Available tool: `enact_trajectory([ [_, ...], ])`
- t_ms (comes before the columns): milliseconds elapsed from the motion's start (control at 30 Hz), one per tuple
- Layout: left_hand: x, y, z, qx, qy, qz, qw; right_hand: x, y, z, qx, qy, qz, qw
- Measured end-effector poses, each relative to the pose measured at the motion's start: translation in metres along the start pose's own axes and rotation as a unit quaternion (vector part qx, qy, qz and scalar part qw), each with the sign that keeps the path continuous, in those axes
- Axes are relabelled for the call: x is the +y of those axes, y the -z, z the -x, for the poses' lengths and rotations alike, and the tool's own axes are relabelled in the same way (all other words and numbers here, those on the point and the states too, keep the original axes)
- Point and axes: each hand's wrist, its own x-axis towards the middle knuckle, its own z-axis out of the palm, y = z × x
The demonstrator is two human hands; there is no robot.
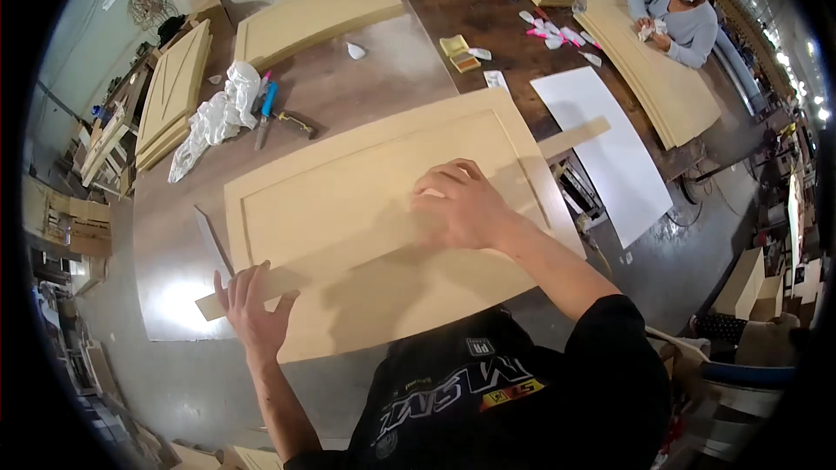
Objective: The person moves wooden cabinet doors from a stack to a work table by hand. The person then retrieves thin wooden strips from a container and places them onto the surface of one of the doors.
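Note:
A pale wooden panel (348, 183) with a raised border and a sunken middle lies on the table in front of me. At its near left corner my left hand (255, 306) rests with fingers and thumb apart, over a pale wooden strip (211, 306) whose end juts past the panel. My right hand (461, 209) is above the panel's middle, its fingers curled; their tips are partly hidden and what they hold, if anything, does not show. A thin flat blade-like strip (212, 239) lies beside the panel's left edge.
A crumpled white cloth (213, 117) and a blue-handled tool (269, 100) lie beyond the panel. Stacked panels (322, 17) stand at the back, more (174, 91) at far left. A white sheet (601, 157) lies right. Across the table a person (675, 13) holds a white cloth.

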Motion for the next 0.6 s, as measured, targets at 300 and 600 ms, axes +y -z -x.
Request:
enact_trajectory([
  [300,0.007,-0.001,-0.008,-0.044,-0.035,-0.068,0.996,-0.009,0.018,0.067,-0.004,-0.073,-0.120,0.990],
  [600,-0.015,-0.029,-0.007,-0.012,0.053,0.016,0.998,-0.004,0.001,0.080,0.076,-0.111,-0.118,0.984],
])
